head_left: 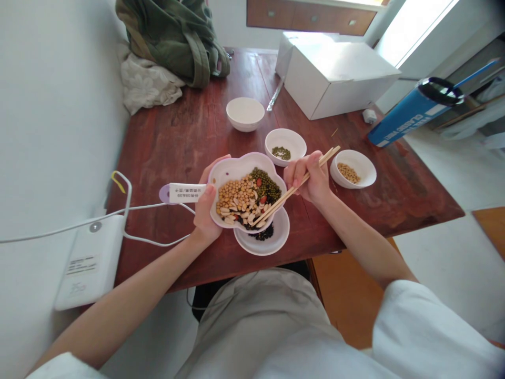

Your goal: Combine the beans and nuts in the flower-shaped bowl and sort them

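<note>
My left hand grips the left side of a flower-shaped bowl with a lilac rim, its labelled handle jutting left. Inside lie soybeans, peanuts, mung beans, black beans and a few red pieces. Pinched in my right hand is a pair of chopsticks, tips down among the peanuts and black beans. Partly under the flower-shaped bowl sits a white bowl with black beans. Another white bowl contains mung beans; a third has soybeans.
One more white bowl stands farther back. Behind are a white box, a green bag and a patterned cloth. A blue canister stands at the right. A white cable and a white device lie left.
</note>
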The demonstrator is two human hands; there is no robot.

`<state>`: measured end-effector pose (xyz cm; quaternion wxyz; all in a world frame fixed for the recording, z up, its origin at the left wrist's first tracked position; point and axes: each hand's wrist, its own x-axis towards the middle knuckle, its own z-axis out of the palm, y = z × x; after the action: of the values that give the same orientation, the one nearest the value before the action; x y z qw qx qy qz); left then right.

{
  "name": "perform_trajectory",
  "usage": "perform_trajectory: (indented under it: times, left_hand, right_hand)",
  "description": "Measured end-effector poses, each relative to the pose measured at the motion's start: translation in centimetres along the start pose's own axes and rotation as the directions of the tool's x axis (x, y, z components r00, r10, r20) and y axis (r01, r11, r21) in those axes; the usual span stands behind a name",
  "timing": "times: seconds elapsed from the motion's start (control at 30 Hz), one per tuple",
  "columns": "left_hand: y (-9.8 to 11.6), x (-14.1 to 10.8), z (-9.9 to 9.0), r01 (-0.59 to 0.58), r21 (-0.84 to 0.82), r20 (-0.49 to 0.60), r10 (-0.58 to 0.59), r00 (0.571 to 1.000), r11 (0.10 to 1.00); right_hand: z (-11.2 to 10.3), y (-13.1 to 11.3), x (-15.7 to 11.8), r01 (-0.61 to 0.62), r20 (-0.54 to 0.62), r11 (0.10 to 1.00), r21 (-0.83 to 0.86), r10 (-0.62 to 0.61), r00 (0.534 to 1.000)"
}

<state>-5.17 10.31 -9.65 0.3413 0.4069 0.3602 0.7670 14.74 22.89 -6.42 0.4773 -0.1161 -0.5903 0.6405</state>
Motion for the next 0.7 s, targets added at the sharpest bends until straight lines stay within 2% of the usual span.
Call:
perform_trajectory:
  times: [0.33,0.57,0.7]
  left_hand:
    - [0.11,-0.17,0.17,-0.012,-0.041,-0.031,0.011,0.999,0.999]
    - [0.28,-0.21,0.39,-0.013,-0.068,-0.016,0.012,1.0,0.998]
    - [0.47,-0.25,0.31,0.023,-0.038,0.019,-0.022,1.0,0.999]
  right_hand:
    - [0.18,-0.3,-0.08,-0.033,-0.032,0.998,-0.054,0.032,0.999]
    - [0.13,-0.32,-0.15,-0.046,-0.043,0.997,-0.058,0.043,0.998]
    - [0.15,-0.33,-0.2,-0.041,-0.036,0.998,-0.044,0.039,0.999]
